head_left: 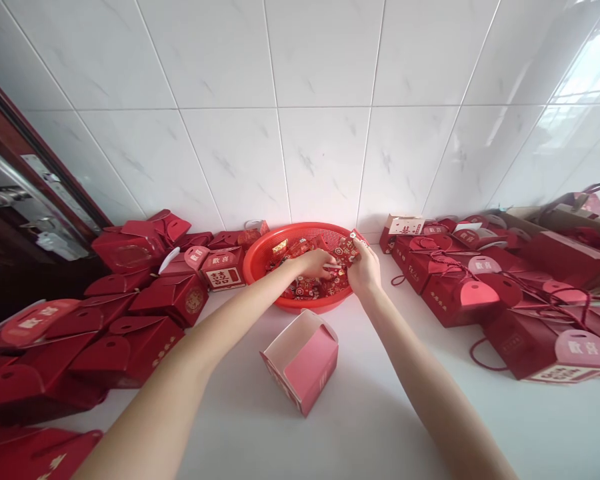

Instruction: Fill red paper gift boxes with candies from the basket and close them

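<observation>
A red plastic basket (253, 260) stands against the wall and holds many small red and gold printed packets (305, 288). My left hand (316, 263) reaches into it from the left, fingers bent together; a thin white strip shows by the fingertips, too small to name. At the basket's right rim, my right hand (365, 268) grips a red printed packet (347, 249) between thumb and fingers. Between my forearms, a small red gift box (307, 367) with a pale inside stands on the white table, its top open and tilted towards me.
Many closed red gift boxes (173, 297) are crowded at the left. More boxes with cord handles (460, 293) line the right side, with cardboard cartons (570, 260) behind them. White wall tiles (325, 160) rise behind the basket; a dark door (10, 220) is at far left.
</observation>
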`<state>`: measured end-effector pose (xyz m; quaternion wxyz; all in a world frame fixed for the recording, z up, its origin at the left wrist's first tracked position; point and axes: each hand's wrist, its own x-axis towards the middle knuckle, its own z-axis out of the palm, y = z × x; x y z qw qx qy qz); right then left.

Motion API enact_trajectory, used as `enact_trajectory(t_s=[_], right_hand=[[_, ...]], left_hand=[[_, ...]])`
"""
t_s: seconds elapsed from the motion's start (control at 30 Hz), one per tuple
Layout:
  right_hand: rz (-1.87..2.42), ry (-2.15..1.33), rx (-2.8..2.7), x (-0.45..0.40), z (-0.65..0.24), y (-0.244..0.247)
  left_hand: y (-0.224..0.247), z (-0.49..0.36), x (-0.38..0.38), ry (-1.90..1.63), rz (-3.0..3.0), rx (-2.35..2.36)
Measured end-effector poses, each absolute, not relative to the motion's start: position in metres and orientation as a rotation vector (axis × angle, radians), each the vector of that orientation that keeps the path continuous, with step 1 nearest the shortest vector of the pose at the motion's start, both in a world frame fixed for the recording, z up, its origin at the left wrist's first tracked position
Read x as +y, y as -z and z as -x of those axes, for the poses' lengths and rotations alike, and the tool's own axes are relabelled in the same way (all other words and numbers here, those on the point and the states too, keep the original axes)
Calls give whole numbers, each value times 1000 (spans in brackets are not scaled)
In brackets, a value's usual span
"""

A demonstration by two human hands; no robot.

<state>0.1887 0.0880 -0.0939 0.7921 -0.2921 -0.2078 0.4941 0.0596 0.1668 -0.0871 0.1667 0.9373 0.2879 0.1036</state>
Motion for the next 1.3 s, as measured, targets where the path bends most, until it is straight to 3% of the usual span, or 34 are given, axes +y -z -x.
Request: enact_trajectory(t_s=[0.3, 1.3], right_hand=[[615, -1062, -461, 81, -187, 85], [678, -1119, -725, 71, -184, 85]], left_hand=[[62, -40, 171, -900, -2011, 783], [53, -44, 162, -1167, -1464, 741]])
